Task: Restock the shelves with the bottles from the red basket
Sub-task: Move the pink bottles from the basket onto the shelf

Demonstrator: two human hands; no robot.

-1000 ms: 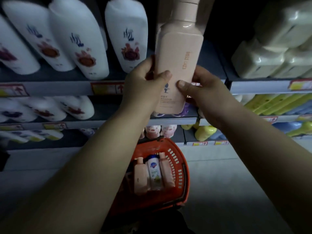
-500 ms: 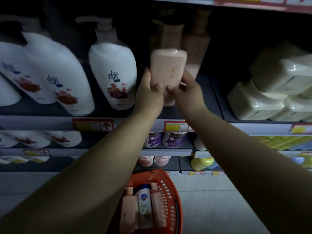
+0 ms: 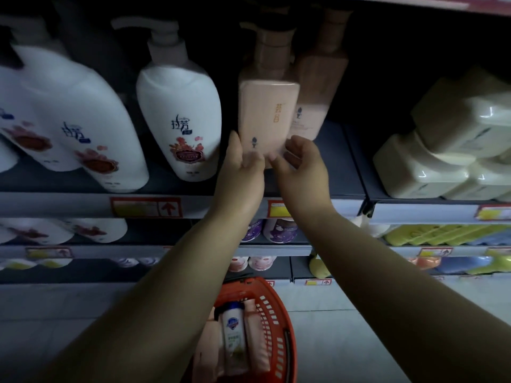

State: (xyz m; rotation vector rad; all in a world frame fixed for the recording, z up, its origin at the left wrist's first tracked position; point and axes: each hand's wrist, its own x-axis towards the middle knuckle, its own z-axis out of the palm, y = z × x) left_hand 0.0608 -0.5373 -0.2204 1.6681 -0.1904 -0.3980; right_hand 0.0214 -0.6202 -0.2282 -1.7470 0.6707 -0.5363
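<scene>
Gripping a pink bottle [image 3: 266, 120], hands [image 3: 243, 172] [image 3: 301, 167] reach the dim store shelf [image 3: 341, 167].

Can't see the base of the front pink bottle [image 3: 266, 120] at all. The fingers of the left hand [image 3: 240, 167] and right hand [image 3: 301, 164] curl over it mid-frame, so no telling if it's actually sitting on the shelf. Its pump head vanishes into the dark up top. The second pink bottle [image 3: 315, 106] behind it is covered along its left side. White pump bottles [image 3: 69, 120] at the left edge are cut off and smeared. Price tags [image 3: 145, 207] are too blurry to read. Lower centre, the left forearm [image 3: 154, 299] hides the left side of the red basket [image 3: 279, 322], and the bottom edge chops it off. The label on the white bottle [image 3: 233, 338] inside is too small to read. Cream packs [image 3: 442, 150] run off the right edge.
</scene>
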